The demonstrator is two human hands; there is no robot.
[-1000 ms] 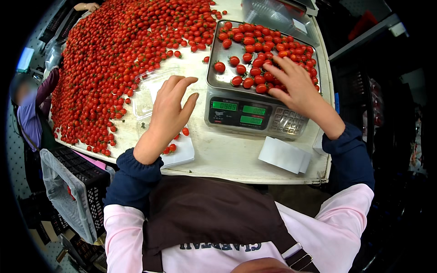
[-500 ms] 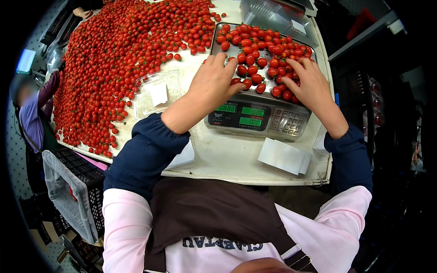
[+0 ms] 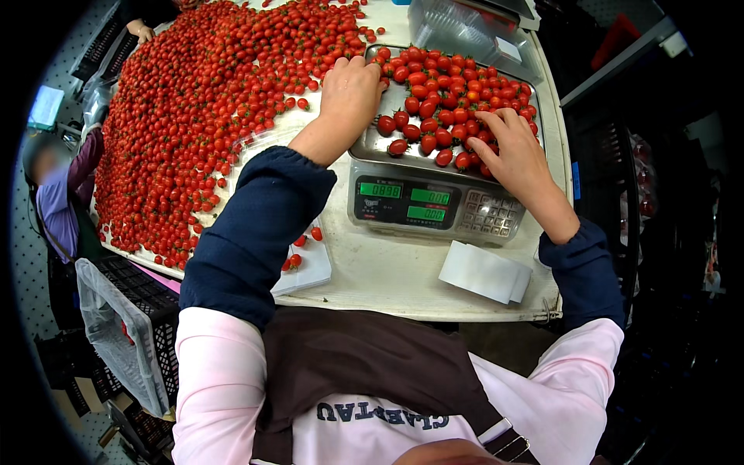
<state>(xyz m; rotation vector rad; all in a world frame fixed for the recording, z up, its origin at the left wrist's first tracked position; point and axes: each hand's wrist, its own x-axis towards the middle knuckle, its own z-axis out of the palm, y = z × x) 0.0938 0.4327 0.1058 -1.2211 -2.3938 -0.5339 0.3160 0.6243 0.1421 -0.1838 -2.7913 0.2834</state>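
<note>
Red cherry tomatoes (image 3: 446, 101) lie loosely over the metal tray (image 3: 415, 161) of a digital scale (image 3: 399, 203). At the tray's left edge is my left hand (image 3: 349, 101), back upward. Its fingers are bent and a little apart, with their tips hidden and tomatoes beside the thumb. My right hand (image 3: 513, 151) rests over the tomatoes on the tray's right part, fingers spread and touching some of them. Below my left forearm, a few loose tomatoes (image 3: 293, 262) sit on and beside a stack of white paper (image 3: 310, 275).
A large heap of cherry tomatoes (image 3: 201, 108) covers the table's left side. Clear plastic boxes (image 3: 449, 35) stand behind the scale. Folded white paper (image 3: 484, 271) lies in front. A lined black crate (image 3: 128, 333) is at left, near a co-worker (image 3: 58, 194). Another person's hand (image 3: 141, 31) shows far left.
My left hand has moved left and away to the tray's edge. Tomatoes now show by the paper stack under my left forearm. Those on the tray have shifted; my right hand has moved slightly nearer.
</note>
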